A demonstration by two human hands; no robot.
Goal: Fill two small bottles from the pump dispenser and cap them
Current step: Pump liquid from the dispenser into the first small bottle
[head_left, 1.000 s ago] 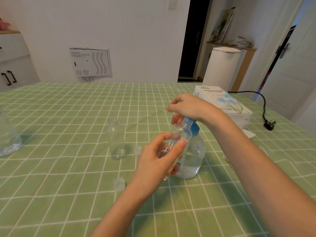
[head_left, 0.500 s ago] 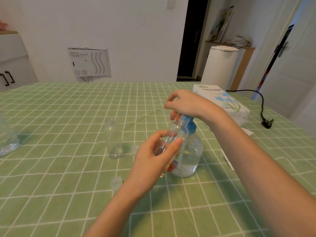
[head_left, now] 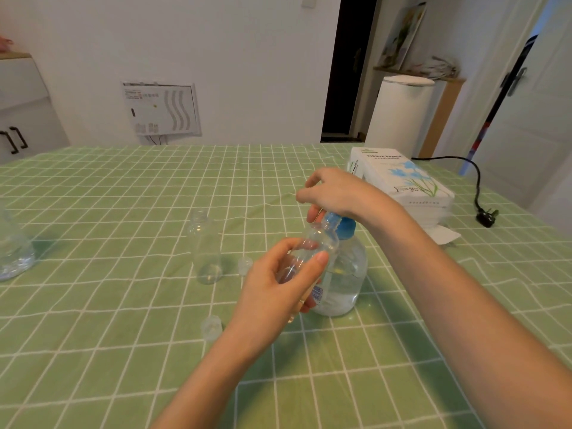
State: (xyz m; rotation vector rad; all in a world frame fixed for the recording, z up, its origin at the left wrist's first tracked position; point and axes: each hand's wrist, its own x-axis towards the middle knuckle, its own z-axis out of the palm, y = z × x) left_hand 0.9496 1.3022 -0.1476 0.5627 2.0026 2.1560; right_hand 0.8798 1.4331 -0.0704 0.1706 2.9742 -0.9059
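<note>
Left hand (head_left: 278, 283): is gripping a small clear plastic bottle (head_left: 318, 239), thumb and fingers curling round its body and holding it tilted above the tabletop (head_left: 108, 320).
Bottle mouth: is leaning up toward the blue spout, close against the dispenser's shoulder.
Right hand (head_left: 334, 193): is clasping the blue pump head from above, fingers bending down over it and thumb lying beside the spout.
Pump dispenser (head_left: 343, 280): a round clear plastic body with a blue top, partly filled with clear liquid, is standing just behind the left hand.
Second small clear bottle (head_left: 205, 252): is standing upright and uncapped, left of the left hand and apart from both hands.
Caps: one small clear cap (head_left: 244, 264) is lying just right of that bottle; another (head_left: 211, 327) is lying near the left wrist.
Tabletop: is wearing a green cloth with a white grid.
Tissue pack (head_left: 402, 184): white with blue flowers, is lying beyond the right forearm.
</note>
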